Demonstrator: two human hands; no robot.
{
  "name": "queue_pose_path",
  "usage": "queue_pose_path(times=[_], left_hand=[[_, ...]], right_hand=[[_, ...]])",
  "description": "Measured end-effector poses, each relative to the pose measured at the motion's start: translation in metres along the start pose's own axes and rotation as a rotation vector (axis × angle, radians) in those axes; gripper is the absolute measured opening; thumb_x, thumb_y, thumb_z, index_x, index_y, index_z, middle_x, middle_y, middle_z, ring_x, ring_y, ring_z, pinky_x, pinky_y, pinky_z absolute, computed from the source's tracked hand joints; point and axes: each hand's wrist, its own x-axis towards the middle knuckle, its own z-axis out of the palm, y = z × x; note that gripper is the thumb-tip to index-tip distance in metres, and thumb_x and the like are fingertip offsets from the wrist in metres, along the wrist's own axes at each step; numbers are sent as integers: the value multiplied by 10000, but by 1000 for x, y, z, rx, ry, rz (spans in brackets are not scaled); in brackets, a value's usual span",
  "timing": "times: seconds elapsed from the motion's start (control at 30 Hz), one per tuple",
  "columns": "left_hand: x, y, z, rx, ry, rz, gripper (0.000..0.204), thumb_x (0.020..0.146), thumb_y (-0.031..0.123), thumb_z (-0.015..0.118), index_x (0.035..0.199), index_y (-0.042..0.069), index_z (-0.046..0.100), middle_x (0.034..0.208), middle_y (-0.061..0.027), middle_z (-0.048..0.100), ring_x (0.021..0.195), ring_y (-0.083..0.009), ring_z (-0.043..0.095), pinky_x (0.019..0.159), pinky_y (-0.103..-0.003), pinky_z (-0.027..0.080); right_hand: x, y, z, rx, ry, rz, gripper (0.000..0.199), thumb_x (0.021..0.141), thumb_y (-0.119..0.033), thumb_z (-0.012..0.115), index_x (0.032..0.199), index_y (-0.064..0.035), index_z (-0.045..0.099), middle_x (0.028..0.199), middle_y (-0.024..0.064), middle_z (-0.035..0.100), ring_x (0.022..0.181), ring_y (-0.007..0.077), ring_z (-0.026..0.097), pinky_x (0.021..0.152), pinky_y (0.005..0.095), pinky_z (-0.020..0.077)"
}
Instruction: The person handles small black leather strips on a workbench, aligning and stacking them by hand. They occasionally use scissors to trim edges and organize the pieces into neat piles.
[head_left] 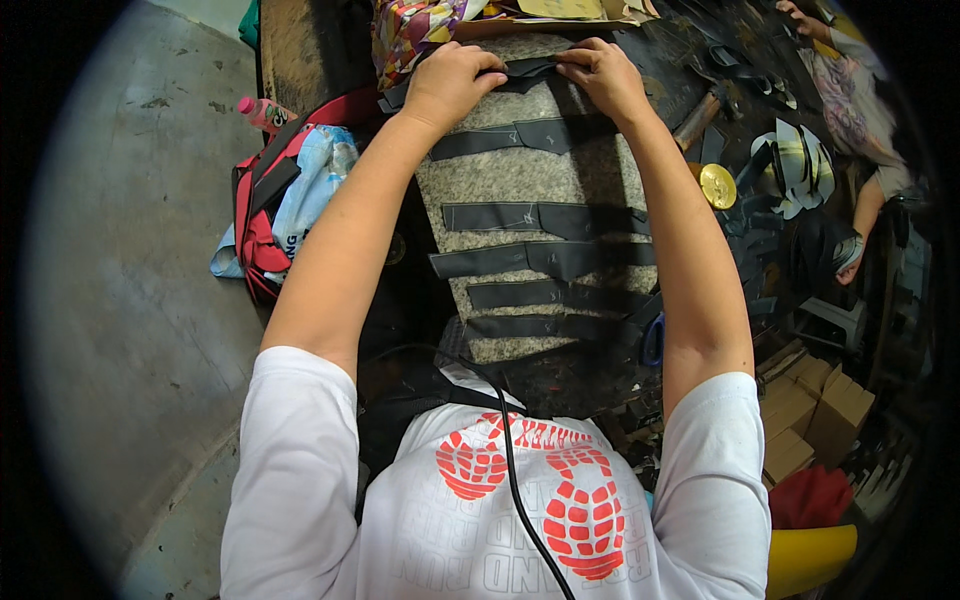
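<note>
Both my arms stretch forward to the far end of a speckled grey stone slab (530,182). There, my left hand (450,82) pinches the left part of a black strip (528,70) of leather-like material. My right hand (606,76) has its fingers closed on the strip's right part. Toward me, several similar black strips lie crosswise in rows on the slab, such as a bent strip (490,217) with pale marked lines and a longer strip (500,258) below it. My right forearm's shadow darkens their right ends.
A patterned bag (415,35) stands beyond my left hand. Left of the slab lies a red bag (262,215) with a pink-capped bottle (265,113). On the right are a hammer (697,122), a round gold tin (717,186), blue-handled scissors (652,340), cardboard boxes (810,410) and another person's hand (850,265).
</note>
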Motion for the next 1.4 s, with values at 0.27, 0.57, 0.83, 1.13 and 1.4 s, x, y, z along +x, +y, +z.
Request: queue_pose_path(times=[0.27,0.57,0.83,1.13,1.4], left_hand=[[8,-17,-6,-327,-155,-209,327,900,342,713,1067,64,748,1016,-96,740,953,-235,701,859,-333,524],[11,-5,0,-180,-5,-97,334,886,400,679,1007,103,772,972,-109,739,923,-303,698,841,-404,539],[26,-12,4,-195,-43,-231,340,919,413,622,1051,137,771,955,-135,746,896,-320,714,828,-434,552],[11,-7,-1,219,156,238,171,875,296,702,858,127,727,852,-37,672,854,-229,659,746,-377,557],[-5,-3,2,110,107,245,349,748,350,803,956,100,677,940,-42,650,967,-272,602,855,-380,524]], right_hand=[[16,12,0,92,-125,74,274,911,-340,692,1099,-156,768,1088,58,678,1004,297,661,876,379,511],[21,3,-6,81,-161,142,317,924,-386,671,1112,-145,753,1101,77,685,1020,303,663,875,392,515],[13,4,-2,22,-81,97,308,926,-396,669,1085,-146,750,1097,55,684,1011,300,658,866,389,522],[-5,2,-3,-139,19,-80,355,875,-418,714,1163,-210,719,1175,23,668,1192,252,581,978,424,482],[-13,-5,9,-200,78,-44,523,807,-366,783,1267,-183,611,1249,28,658,1265,256,549,1091,496,372]])
